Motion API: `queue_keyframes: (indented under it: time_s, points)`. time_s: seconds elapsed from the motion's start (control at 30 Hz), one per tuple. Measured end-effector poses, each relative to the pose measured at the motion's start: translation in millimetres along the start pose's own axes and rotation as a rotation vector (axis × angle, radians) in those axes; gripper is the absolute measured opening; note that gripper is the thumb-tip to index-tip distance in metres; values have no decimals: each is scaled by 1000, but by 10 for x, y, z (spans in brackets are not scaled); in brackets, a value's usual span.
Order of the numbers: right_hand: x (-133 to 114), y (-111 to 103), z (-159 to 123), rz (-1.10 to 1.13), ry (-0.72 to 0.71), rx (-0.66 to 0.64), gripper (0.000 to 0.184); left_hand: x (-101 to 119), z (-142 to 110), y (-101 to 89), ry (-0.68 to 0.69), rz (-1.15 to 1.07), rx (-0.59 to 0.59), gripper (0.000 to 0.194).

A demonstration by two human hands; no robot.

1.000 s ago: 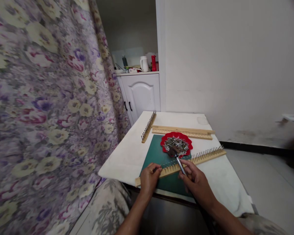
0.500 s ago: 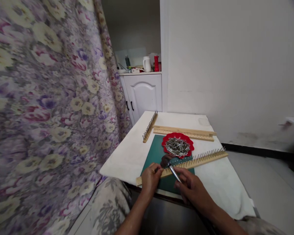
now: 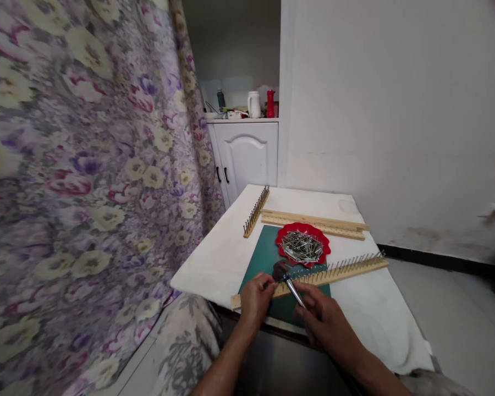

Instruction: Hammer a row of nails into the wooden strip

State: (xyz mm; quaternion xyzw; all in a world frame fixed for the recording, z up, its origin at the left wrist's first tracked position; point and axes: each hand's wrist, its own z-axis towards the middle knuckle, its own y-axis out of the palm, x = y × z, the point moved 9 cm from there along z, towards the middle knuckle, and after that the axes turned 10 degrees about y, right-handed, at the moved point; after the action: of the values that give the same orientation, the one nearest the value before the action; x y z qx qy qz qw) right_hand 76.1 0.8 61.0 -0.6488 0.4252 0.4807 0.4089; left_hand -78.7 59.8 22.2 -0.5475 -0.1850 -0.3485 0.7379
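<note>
A wooden strip [image 3: 361, 268] with a row of upright nails lies slanted across a green mat [image 3: 258, 253]. My left hand [image 3: 256, 300] rests at the strip's near left part, thumb and fingertips pinched on a nail mostly hidden by the fingers. A hammer [image 3: 293, 291] with a dark head and shiny metal shaft is in my right hand [image 3: 325, 319], fingers wrapped round its handle. Its head is just above and right of my left fingertips. Beyond the strip, a red scalloped dish [image 3: 326, 250] holds many loose nails [image 3: 301, 246].
Another strip with upright nails [image 3: 256, 213] stands at the table's far left. Wooden strips with small holes [image 3: 313, 224] lie behind the dish. A white cloth [image 3: 214, 258] covers the table. A floral curtain [image 3: 107, 192] hangs left; a white cabinet [image 3: 251, 154] stands behind.
The view has shifted slightly, so the scene sits a little further right. Both hands keep nearly the same pose, with the hammer head still close to my left fingertips.
</note>
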Motion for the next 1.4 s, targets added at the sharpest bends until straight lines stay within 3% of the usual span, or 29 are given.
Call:
queue_keyframes:
  time_s: [1.0,1.4]
  points:
    - [-11,24,6,-14,-22,-11,34,-34,-10,23,-14,17,7,18]
    - [7,-314,34,160,-34,109,38,-27,7,7,6,-69,2,10]
